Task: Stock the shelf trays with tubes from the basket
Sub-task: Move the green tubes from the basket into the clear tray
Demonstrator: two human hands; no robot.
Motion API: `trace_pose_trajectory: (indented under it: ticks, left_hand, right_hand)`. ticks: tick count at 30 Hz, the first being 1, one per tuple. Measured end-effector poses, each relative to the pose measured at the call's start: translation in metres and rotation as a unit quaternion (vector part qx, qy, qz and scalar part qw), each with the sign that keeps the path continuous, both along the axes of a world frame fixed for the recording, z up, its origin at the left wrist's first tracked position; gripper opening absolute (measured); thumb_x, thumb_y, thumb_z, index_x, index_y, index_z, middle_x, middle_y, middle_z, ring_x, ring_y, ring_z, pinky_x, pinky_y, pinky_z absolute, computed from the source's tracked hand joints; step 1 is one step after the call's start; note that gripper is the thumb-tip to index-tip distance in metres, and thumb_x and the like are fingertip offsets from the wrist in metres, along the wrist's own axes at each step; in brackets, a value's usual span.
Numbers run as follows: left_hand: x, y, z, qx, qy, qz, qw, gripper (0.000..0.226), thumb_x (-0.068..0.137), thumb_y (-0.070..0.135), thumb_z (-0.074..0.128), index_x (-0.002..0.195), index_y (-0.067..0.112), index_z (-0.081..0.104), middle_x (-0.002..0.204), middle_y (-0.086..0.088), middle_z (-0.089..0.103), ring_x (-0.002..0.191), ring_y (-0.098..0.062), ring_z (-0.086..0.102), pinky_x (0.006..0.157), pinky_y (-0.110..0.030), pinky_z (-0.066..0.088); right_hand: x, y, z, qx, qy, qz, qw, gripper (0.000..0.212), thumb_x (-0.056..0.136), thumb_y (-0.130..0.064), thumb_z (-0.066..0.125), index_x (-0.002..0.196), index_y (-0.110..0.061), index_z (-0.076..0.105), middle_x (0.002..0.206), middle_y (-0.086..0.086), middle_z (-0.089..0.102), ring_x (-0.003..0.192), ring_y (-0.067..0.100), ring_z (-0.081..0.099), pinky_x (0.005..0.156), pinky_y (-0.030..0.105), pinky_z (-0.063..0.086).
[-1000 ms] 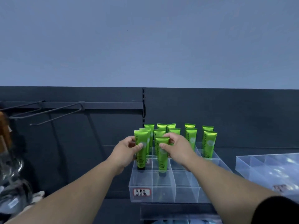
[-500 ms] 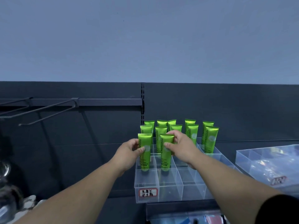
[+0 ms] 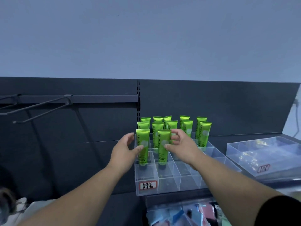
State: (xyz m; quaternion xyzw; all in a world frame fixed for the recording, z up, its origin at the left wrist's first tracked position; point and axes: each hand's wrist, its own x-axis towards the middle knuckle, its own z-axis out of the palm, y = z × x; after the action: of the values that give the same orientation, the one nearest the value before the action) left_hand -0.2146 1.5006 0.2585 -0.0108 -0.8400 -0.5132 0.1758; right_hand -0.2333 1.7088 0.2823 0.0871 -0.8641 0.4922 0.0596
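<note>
- Left hand (image 3: 125,150): loose and wide; thumb tip on the face of the left front tube (image 3: 143,158), fingers spread just left of it.
- Right hand (image 3: 180,147): loose; thumb tip on the right front tube (image 3: 162,154), fingers half curled at its right edge.
- Front tubes: green, upright, side by side in the two leftmost compartments, second row from the front.
- Clear tray (image 3: 169,181): partitioned, on the dark shelf; handwritten label (image 3: 148,185) at front left.
- Rear tubes (image 3: 188,128): green, upright, in rows behind.
- Second clear tray (image 3: 260,152): to the right, apart.
</note>
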Motion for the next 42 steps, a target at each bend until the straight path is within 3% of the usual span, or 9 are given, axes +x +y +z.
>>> trace_pose_trajectory:
  ticks: [3,8,14,20,29,37,42]
  left_hand:
    - [0.015,0.012,0.009,-0.084,0.053,0.051,0.994,0.072,0.087,0.038,0.066,0.147,0.021,0.030,0.151,0.004,0.032,0.138,-0.012,0.030,0.112,-0.030,0.028]
    - [0.034,0.050,0.022,-0.262,0.117,0.086,0.954,0.073,0.094,0.049,0.046,0.151,0.018,0.015,0.158,0.003,0.013,0.146,-0.013,0.008,0.120,-0.031,0.008]
    - [0.057,0.129,0.016,-0.352,0.123,0.050,0.926,0.074,0.094,0.056,0.040,0.152,0.019,0.011,0.159,0.002,0.010,0.146,-0.016,0.007,0.118,-0.033,0.005]
    - [0.095,0.250,-0.006,-0.380,0.139,-0.038,0.914,0.073,0.092,0.056,0.041,0.150,0.018,0.017,0.156,0.001,0.020,0.143,-0.019,0.016,0.118,-0.033,0.009]
    - [0.179,0.437,-0.062,-0.416,0.098,-0.163,0.889,0.073,0.094,0.059,0.035,0.151,0.022,0.011,0.158,0.001,0.013,0.145,-0.020,0.010,0.119,-0.038,0.007]
    - [0.225,0.539,-0.126,-0.427,0.069,-0.240,0.869,0.069,0.091,0.058,0.040,0.149,0.026,0.019,0.156,0.003,0.019,0.144,-0.018,0.014,0.117,-0.039,0.012]
    - [0.223,0.578,-0.162,-0.450,0.023,-0.290,0.845,0.069,0.094,0.057,0.038,0.151,0.025,0.014,0.158,0.000,0.013,0.146,-0.021,0.007,0.119,-0.041,0.006]
  right_hand:
    - [0.011,0.004,-0.002,0.028,0.045,-0.027,0.998,0.064,0.086,-0.035,0.070,0.141,-0.023,0.039,0.140,-0.003,0.048,0.129,0.015,0.045,0.100,0.027,0.038]
    - [0.035,0.025,-0.002,0.133,0.145,-0.077,0.977,0.066,0.088,-0.045,0.061,0.145,-0.022,0.035,0.148,-0.002,0.040,0.136,0.017,0.036,0.111,0.033,0.031]
    - [0.073,0.097,-0.010,0.200,0.188,-0.126,0.953,0.061,0.089,-0.048,0.057,0.142,-0.022,0.040,0.146,-0.003,0.041,0.136,0.015,0.035,0.114,0.033,0.027]
    - [0.144,0.220,-0.033,0.244,0.154,-0.198,0.937,0.055,0.092,-0.047,0.054,0.139,-0.024,0.040,0.142,-0.003,0.043,0.131,0.018,0.039,0.110,0.031,0.029]
    - [0.270,0.398,-0.090,0.261,0.013,-0.290,0.921,0.060,0.092,-0.050,0.049,0.145,-0.026,0.034,0.150,-0.002,0.035,0.138,0.018,0.031,0.114,0.035,0.025]
    - [0.351,0.488,-0.144,0.258,-0.100,-0.341,0.898,0.065,0.092,-0.057,0.045,0.148,-0.031,0.027,0.157,-0.002,0.024,0.145,0.018,0.018,0.119,0.036,0.015]
    - [0.359,0.517,-0.184,0.250,-0.160,-0.361,0.884,0.068,0.092,-0.058,0.045,0.150,-0.032,0.022,0.159,0.000,0.019,0.147,0.018,0.012,0.120,0.041,0.013]
